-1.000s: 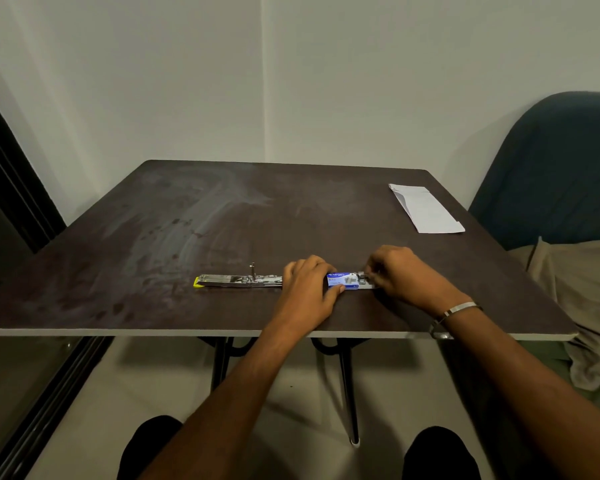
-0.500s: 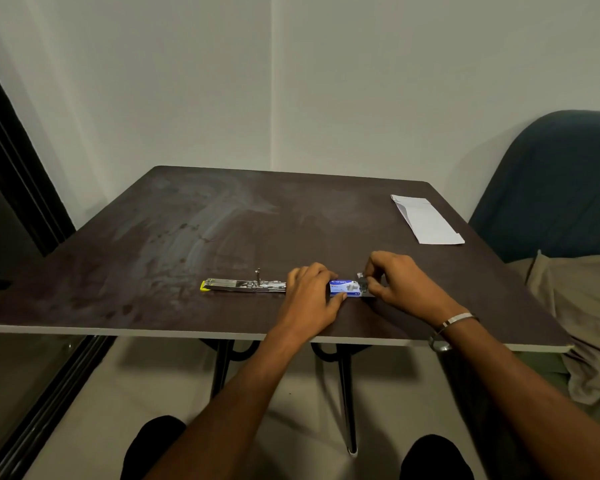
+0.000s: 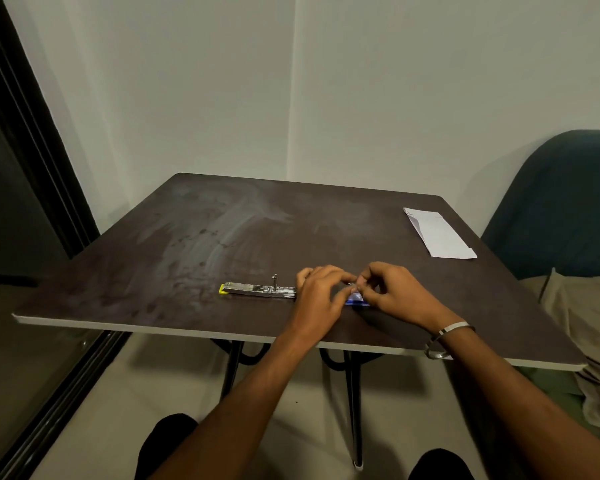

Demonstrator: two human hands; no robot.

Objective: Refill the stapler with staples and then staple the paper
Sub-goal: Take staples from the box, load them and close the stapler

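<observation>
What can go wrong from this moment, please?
1. Both hands, left hand and right hand, work over the small blue staple box near the table edge; staples may spill to the floor.
2. The stapler lies opened flat and unheld; a bump could shift it.

light: dim, greenish, from above my head
shadows: soft under table (image 3: 194, 327), lower centre of the frame
sharpness: soft, grainy
edges: wide-angle bending at left
</observation>
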